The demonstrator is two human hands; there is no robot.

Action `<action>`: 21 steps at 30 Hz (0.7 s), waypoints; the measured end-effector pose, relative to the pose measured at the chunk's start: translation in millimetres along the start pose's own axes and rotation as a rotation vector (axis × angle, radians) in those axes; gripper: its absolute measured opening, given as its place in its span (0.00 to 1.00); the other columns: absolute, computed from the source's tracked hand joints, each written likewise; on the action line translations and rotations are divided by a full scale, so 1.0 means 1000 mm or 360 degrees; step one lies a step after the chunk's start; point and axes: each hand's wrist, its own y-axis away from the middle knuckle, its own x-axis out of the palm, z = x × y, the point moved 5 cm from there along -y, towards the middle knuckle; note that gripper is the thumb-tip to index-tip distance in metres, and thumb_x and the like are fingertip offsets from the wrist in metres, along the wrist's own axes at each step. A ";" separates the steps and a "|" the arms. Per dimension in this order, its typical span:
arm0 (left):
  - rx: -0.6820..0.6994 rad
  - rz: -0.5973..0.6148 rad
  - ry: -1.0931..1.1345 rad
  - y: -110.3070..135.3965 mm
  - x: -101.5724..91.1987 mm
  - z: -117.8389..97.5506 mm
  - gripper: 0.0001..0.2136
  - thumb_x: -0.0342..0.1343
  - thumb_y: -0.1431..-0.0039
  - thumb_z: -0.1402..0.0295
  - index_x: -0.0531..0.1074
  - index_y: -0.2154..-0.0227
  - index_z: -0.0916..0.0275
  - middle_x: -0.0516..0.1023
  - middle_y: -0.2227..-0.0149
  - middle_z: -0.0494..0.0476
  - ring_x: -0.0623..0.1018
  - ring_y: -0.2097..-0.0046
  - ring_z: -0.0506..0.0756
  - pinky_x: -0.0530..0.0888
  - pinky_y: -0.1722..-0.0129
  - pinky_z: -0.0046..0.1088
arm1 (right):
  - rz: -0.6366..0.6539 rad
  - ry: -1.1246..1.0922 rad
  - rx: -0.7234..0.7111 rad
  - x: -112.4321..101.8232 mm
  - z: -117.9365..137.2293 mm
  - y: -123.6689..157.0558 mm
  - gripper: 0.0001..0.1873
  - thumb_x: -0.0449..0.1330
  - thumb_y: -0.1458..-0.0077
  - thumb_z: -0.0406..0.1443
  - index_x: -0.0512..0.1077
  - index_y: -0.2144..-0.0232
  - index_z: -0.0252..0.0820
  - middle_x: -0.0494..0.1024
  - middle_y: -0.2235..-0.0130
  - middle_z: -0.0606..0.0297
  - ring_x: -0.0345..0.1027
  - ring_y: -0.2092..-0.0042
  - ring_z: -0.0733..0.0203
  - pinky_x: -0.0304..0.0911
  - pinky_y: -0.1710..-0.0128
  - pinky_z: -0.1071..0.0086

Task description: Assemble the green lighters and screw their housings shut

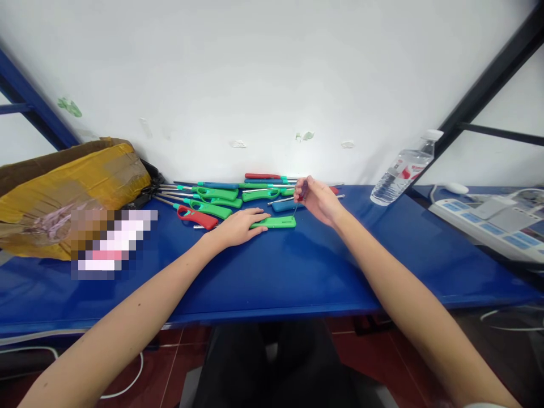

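A green long-nosed gas lighter [281, 222] lies flat on the blue table, its metal nozzle poking out left past my wrist. My left hand [240, 226] rests over it and pins it down, fingers around its body. Above its right end is my right hand [318, 198], closed on a small screwdriver [296, 209] with a dark red handle. The thin shaft points down and its tip meets the lighter's end. Behind my hands are several more lighters, among them a red one [198, 217], a green one [261, 194] and a blue one [284, 205].
A taped cardboard box [114, 164] sits at the left, beside a blurred-out patch. On the right, a water bottle [402, 170] leans against the frame, with a white power strip [488, 224] beyond it. A white wall [272, 85] rises behind the blue table [272, 277].
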 end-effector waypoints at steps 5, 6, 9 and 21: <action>-0.0006 0.0001 0.0005 0.000 -0.001 -0.001 0.25 0.43 0.31 0.51 0.66 0.38 0.58 0.66 0.36 0.63 0.68 0.37 0.62 0.64 0.37 0.41 | -0.0205 0.0279 -0.0110 -0.012 0.001 -0.003 0.22 0.70 0.57 0.55 0.78 0.72 0.43 0.77 0.70 0.65 0.70 0.66 0.62 0.66 0.65 0.68; -0.0010 0.0000 0.0004 0.000 -0.001 -0.001 0.25 0.43 0.31 0.51 0.66 0.39 0.58 0.66 0.36 0.63 0.68 0.37 0.63 0.64 0.37 0.41 | -0.0253 0.0329 -0.0137 -0.013 0.002 -0.003 0.22 0.71 0.58 0.55 0.78 0.72 0.43 0.78 0.70 0.65 0.71 0.65 0.61 0.67 0.65 0.67; -0.0014 -0.0001 0.0001 0.000 -0.001 -0.002 0.25 0.43 0.31 0.52 0.67 0.39 0.58 0.66 0.36 0.63 0.68 0.37 0.62 0.64 0.37 0.40 | -0.0336 0.0422 -0.0197 -0.008 0.004 -0.001 0.20 0.73 0.61 0.52 0.78 0.74 0.43 0.79 0.70 0.64 0.72 0.66 0.60 0.67 0.63 0.65; 0.0019 -0.0014 -0.0021 0.001 0.000 -0.002 0.24 0.43 0.31 0.53 0.66 0.39 0.59 0.66 0.36 0.64 0.68 0.37 0.61 0.64 0.37 0.39 | -0.0027 0.0023 -0.0065 0.031 0.001 0.010 0.19 0.70 0.54 0.51 0.70 0.71 0.46 0.69 0.74 0.71 0.65 0.70 0.65 0.67 0.61 0.67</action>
